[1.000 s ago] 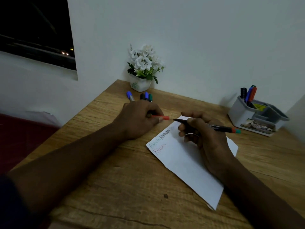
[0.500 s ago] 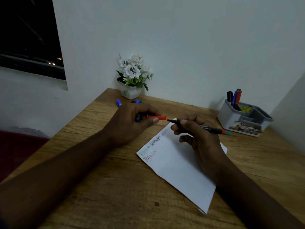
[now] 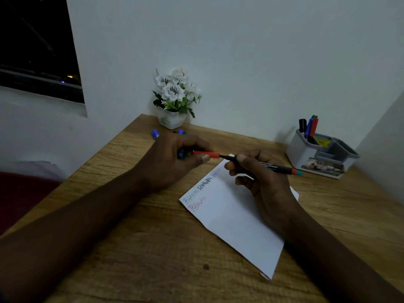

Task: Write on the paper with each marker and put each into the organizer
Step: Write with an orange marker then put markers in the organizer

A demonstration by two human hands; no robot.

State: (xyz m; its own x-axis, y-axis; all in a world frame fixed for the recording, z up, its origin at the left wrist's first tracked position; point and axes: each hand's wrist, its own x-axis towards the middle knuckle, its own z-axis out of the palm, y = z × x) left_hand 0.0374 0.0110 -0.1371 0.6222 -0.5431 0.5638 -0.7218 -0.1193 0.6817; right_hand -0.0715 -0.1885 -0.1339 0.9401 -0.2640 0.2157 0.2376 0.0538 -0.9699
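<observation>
Head view: left hand fingers pinch orange cap; right hand fingers grip marker over paper.

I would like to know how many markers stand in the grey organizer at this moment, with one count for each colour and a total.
black marker: 1
blue marker: 1
red marker: 1
green marker, only its tip shows behind the red one: 1
Total in the organizer: 4

hands pinching red cap, marker
</observation>
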